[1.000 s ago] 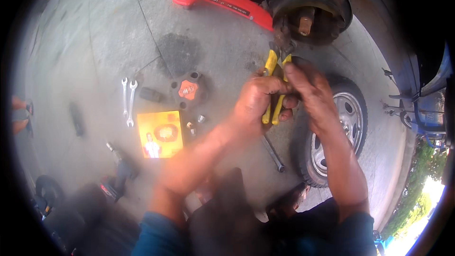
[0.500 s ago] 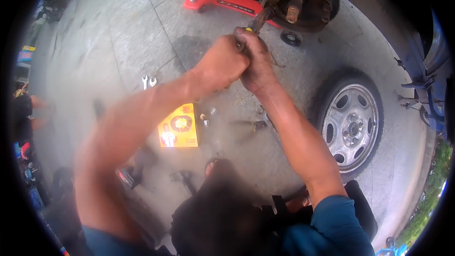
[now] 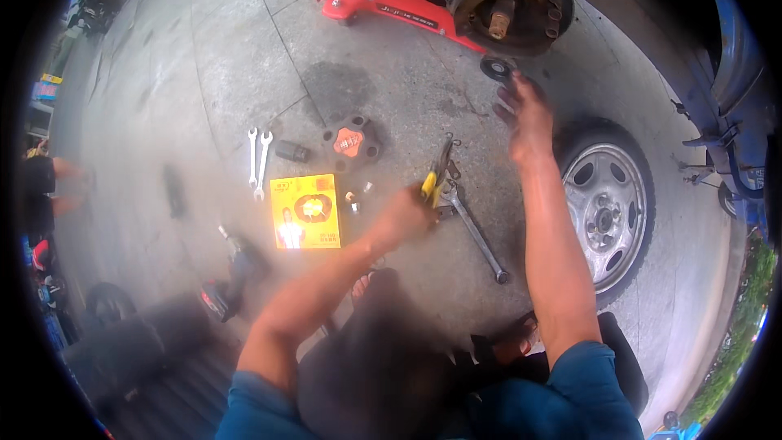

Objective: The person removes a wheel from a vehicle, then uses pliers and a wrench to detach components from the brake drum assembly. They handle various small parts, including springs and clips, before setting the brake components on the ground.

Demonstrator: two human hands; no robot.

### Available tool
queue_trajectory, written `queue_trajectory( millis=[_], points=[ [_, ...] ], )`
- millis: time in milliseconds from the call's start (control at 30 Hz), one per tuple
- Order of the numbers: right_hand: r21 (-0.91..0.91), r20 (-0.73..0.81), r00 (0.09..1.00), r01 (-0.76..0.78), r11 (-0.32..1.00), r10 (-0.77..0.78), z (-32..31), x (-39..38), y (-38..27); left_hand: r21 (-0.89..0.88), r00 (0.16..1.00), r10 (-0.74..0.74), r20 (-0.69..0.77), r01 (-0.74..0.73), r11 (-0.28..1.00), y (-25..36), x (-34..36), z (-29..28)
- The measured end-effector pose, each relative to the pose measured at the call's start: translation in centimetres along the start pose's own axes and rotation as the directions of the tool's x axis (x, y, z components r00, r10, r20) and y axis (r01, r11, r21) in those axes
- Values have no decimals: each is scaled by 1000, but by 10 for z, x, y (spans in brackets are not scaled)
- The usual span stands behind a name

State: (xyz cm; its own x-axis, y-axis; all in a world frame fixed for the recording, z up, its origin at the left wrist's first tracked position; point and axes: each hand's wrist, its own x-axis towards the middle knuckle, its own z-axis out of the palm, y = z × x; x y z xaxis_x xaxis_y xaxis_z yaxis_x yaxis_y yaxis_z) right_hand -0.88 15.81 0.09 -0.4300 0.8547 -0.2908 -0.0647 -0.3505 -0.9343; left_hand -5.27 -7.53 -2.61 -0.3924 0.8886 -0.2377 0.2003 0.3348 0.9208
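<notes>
Observed left hand point(image 3: 405, 216) near centre of view, blurred, with fingers wrapped round yellow-handled pliers point(image 3: 430, 182), with nose aimed at 1 o'clock. Noted right hand point(image 3: 529, 118) at 2 o'clock, with fingers loosely spread, near black caster point(image 3: 498, 68); cannot tell whether touching. Recorded rusty wheel hub point(image 3: 501, 20) at 1 o'clock, red jack point(image 3: 383, 12) at 12. Located on floor point(image 3: 204, 106): long spanner point(image 3: 479, 235) at 4, silver wheel with tyre point(image 3: 599, 187) at 3, yellow box point(image 3: 305, 212) at 9
</notes>
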Motion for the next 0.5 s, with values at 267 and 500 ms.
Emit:
queue_trajectory(
  millis=[267,500],
  points=[
    [-254,18,980,195,947,-197,37,38,-10,258,887,197,-417,-93,962,28,86,-55],
    [-395,175,981,152,906,-88,26,36,-31,332,815,394,-425,-264,905,101,183,-105]
  ],
)
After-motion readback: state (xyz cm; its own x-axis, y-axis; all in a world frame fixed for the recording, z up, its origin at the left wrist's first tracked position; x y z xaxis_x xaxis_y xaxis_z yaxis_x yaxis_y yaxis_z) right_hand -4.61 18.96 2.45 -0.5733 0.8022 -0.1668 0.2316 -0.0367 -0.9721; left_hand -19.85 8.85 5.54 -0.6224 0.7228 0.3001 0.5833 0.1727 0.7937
